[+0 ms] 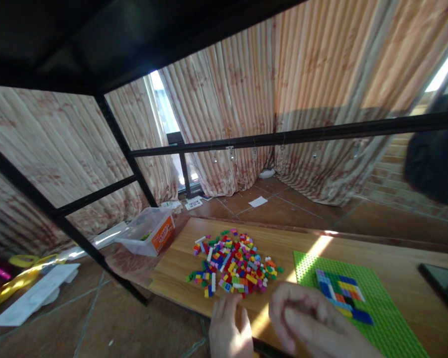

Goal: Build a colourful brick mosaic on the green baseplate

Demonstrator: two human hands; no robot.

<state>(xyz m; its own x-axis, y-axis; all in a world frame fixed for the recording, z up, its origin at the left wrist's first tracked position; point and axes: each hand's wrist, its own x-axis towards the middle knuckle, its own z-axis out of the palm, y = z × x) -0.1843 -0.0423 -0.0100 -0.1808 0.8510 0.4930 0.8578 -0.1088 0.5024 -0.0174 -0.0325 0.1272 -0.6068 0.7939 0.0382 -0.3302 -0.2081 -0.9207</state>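
A heap of small coloured building bricks (234, 266) lies on a wooden tabletop (388, 263). To its right lies a green studded baseplate (381, 318) with a patch of blue, yellow, red and black bricks (341, 293) built on it. My left hand (229, 330) rests at the table's near edge just below the heap, fingers stretched out and empty. My right hand (309, 323) hovers between the heap and the baseplate, blurred, its fingers curled inward; whether it holds a brick is hidden.
A clear plastic tub with an orange label (149, 236) sits off the table's left end. A dark flat object (442, 286) lies at the right edge. Black metal frame bars (291, 136) cross the view. Papers (35, 293) and yellow items lie on the tiled floor.
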